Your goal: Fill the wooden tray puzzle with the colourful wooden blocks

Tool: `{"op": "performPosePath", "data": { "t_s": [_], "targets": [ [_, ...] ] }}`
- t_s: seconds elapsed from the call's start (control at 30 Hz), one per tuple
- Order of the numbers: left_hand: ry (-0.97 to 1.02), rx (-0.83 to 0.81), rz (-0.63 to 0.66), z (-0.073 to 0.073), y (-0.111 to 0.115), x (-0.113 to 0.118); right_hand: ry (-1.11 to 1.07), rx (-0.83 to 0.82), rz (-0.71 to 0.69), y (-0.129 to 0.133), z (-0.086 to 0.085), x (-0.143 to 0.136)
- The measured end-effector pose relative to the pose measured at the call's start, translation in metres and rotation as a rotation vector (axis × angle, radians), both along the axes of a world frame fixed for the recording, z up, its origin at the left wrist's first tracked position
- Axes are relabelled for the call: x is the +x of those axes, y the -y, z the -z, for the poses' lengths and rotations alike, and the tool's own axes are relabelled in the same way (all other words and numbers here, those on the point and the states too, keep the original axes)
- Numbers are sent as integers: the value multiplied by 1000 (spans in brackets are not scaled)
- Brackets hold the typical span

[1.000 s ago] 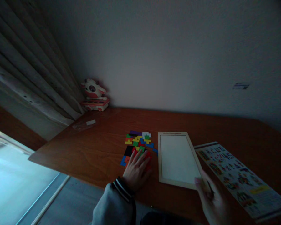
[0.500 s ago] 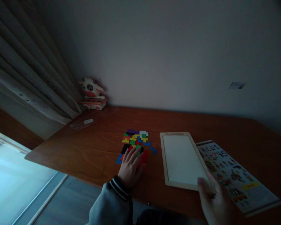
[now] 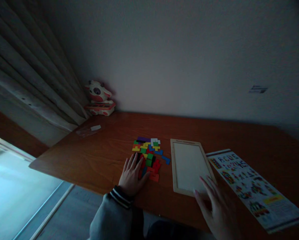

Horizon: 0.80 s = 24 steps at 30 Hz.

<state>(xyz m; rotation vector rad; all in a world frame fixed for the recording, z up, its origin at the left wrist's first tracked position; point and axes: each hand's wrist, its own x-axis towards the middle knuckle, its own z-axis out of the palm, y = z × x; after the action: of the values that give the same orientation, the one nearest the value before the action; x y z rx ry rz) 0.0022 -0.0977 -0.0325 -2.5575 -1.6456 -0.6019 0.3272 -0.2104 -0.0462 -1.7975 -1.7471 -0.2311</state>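
Note:
Colourful flat puzzle pieces (image 3: 149, 160) lie in a loose cluster on the brown table, some of them stacked. My left hand (image 3: 131, 175) rests with spread fingers over the cluster's lower left part, covering several pieces. To the right is a wooden frame tray (image 3: 189, 166) with a bare pale base. Above its lower right corner, my right hand (image 3: 215, 203) has its thumb and fingers apart and holds nothing. A printed sheet (image 3: 255, 190) with coloured shape pictures lies to the right of the tray.
A toy cow with a keyboard (image 3: 99, 99) stands at the table's back left corner by the curtain (image 3: 37, 73). Near it lies a clear plastic bag (image 3: 87, 131) with a white label. The wall (image 3: 176, 60) runs behind the table.
My left hand has shifted left over the pieces, uncovering red ones. My right hand has let go of the tray, and its fingers have opened. The tray looks slightly turned.

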Motion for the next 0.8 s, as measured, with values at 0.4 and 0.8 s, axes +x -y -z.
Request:
{"op": "performPosePath", "data": {
  "t_s": [0.4, 0.8],
  "targets": [
    [11, 12, 23, 0, 0, 1, 177, -150, -167, -15, 13, 8],
    [22, 34, 23, 3, 1, 1, 234, -93, -223, -67, -24, -48]
  ]
}}
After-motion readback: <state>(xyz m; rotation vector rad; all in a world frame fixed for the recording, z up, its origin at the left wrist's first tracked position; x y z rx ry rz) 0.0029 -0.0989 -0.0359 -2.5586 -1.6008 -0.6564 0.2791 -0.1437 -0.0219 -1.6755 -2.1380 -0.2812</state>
